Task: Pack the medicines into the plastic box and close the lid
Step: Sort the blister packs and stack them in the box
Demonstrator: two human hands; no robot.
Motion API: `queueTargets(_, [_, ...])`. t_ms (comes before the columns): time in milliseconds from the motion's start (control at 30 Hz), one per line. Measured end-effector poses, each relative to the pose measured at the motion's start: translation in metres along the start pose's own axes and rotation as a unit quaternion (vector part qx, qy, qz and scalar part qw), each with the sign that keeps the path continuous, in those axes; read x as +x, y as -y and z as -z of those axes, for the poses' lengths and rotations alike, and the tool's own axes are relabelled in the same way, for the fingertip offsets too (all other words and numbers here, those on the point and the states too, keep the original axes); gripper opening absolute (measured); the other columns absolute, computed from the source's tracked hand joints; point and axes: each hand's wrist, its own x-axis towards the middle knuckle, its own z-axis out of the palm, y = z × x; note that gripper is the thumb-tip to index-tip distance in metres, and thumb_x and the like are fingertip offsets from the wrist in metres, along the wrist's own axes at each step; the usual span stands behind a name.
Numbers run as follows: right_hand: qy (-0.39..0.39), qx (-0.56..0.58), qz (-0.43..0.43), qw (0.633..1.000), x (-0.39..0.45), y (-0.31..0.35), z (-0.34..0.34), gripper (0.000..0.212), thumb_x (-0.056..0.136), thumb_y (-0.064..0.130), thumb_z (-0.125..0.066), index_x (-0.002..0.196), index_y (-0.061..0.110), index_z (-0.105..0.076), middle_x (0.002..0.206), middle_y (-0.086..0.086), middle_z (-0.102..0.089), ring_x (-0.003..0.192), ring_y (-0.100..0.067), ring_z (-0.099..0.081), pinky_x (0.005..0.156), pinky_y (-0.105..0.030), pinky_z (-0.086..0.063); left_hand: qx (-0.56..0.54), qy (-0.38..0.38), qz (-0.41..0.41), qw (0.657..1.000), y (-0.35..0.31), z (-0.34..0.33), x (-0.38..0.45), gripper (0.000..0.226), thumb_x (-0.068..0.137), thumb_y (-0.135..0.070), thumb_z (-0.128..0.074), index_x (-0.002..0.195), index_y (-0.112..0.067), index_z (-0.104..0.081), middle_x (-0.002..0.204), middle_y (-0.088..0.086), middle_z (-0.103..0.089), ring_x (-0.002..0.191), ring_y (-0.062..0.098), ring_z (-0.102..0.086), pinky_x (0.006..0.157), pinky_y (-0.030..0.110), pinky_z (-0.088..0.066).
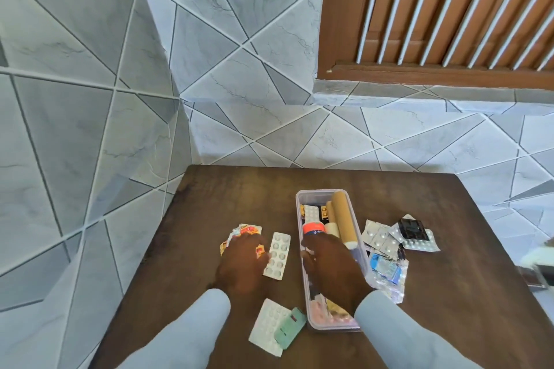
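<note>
A clear plastic box [301, 219] stands open on the brown table [419, 308]. Inside it lie a tan tube [343, 216], an orange-capped bottle [313, 229] and some blister packs. My right hand [332, 266] reaches into the box, fingers curled at the bottle's base. My left hand [242, 260] lies on an orange and red foil strip [245, 231], fingers bent over it. A white blister pack [277, 255] lies between my left hand and the box. Another white pack [265, 326] and a green card [289, 328] lie near the front edge.
Right of the box sits a heap of silver blister packs [380, 237], a black packet [412, 229] and a blue foil strip [385, 269]. A tiled wall rises behind and left of the table. Something white and dark [538, 269] is at the right edge.
</note>
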Motion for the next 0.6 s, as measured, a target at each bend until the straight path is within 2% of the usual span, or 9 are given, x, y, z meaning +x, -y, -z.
queueTargets(67, [0.048, 0.085, 0.004, 0.995, 0.013, 0.022, -0.018, 0.033, 0.096, 0.033, -0.051, 0.128, 0.024, -0.055, 0.133, 0.004, -0.058, 0.118, -0.015, -0.056, 0.102, -0.027, -0.043, -0.052, -0.011, 0.085, 0.995, 0.042, 0.009, 0.013, 0.033, 0.089, -0.042, -0.063, 0.119, -0.028, -0.060, 0.128, -0.004, -0.059, 0.111, 0.017, -0.057, 0.095, 0.027, -0.045])
queueTargets(167, [0.138, 0.126, -0.034, 0.982, 0.031, 0.044, -0.055, 0.035, 0.097, 0.031, -0.051, 0.130, 0.023, -0.054, 0.136, 0.006, -0.056, 0.120, -0.017, -0.056, 0.104, -0.028, -0.044, -0.108, 0.000, 0.184, 0.977, 0.081, 0.012, 0.027, 0.030, 0.087, -0.038, -0.067, 0.109, -0.018, -0.062, 0.111, 0.004, -0.065, 0.089, 0.019, -0.061, 0.078, 0.032, -0.055])
queueTargets(233, [0.157, 0.173, -0.090, 0.968, 0.044, 0.053, -0.076, 0.034, 0.096, 0.033, -0.053, 0.128, 0.023, -0.054, 0.133, 0.004, -0.059, 0.117, -0.018, -0.059, 0.100, -0.032, -0.049, -0.195, 0.011, 0.226, 0.954, 0.090, 0.008, 0.030, 0.042, 0.085, -0.040, -0.070, 0.120, -0.020, -0.056, 0.120, 0.004, -0.063, 0.097, 0.022, -0.062, 0.069, 0.029, -0.055])
queueTargets(300, [0.145, 0.160, -0.116, 0.969, 0.059, 0.056, -0.090, 0.033, 0.096, 0.031, -0.054, 0.126, 0.019, -0.055, 0.129, 0.001, -0.061, 0.114, -0.020, -0.061, 0.097, -0.031, -0.051, -0.243, 0.018, 0.239, 0.940, 0.091, 0.003, 0.033, 0.053, 0.084, -0.036, -0.073, 0.129, -0.022, -0.050, 0.128, 0.003, -0.059, 0.107, 0.025, -0.061, 0.074, 0.029, -0.055])
queueTargets(400, [0.127, 0.111, -0.131, 0.977, 0.078, 0.061, -0.107, 0.040, 0.093, 0.029, -0.058, 0.130, 0.014, -0.051, 0.132, -0.005, -0.059, 0.119, -0.025, -0.057, 0.102, -0.035, -0.048, -0.290, 0.006, 0.242, 0.926, 0.092, -0.007, 0.045, 0.055, 0.082, -0.022, -0.076, 0.130, -0.021, -0.048, 0.132, 0.005, -0.057, 0.111, 0.025, -0.061, 0.084, 0.033, -0.057])
queueTargets(533, [0.121, 0.096, -0.147, 0.977, 0.086, 0.064, -0.123, 0.048, 0.090, 0.028, -0.061, 0.132, 0.010, -0.049, 0.135, -0.009, -0.057, 0.124, -0.028, -0.054, 0.104, -0.036, -0.045, -0.312, 0.004, 0.241, 0.919, 0.088, -0.010, 0.052, 0.054, 0.082, -0.010, -0.074, 0.130, -0.018, -0.049, 0.129, 0.006, -0.060, 0.105, 0.021, -0.063, 0.065, 0.022, -0.052])
queueTargets(600, [0.111, 0.141, -0.180, 0.967, 0.086, 0.063, -0.128, 0.047, 0.089, 0.027, -0.063, 0.131, 0.011, -0.050, 0.133, -0.008, -0.058, 0.123, -0.027, -0.055, 0.102, -0.036, -0.047, -0.312, 0.005, 0.246, 0.918, 0.088, -0.009, 0.053, 0.063, 0.082, -0.009, -0.074, 0.136, -0.019, -0.043, 0.133, 0.006, -0.057, 0.108, 0.022, -0.062, 0.065, 0.021, -0.051])
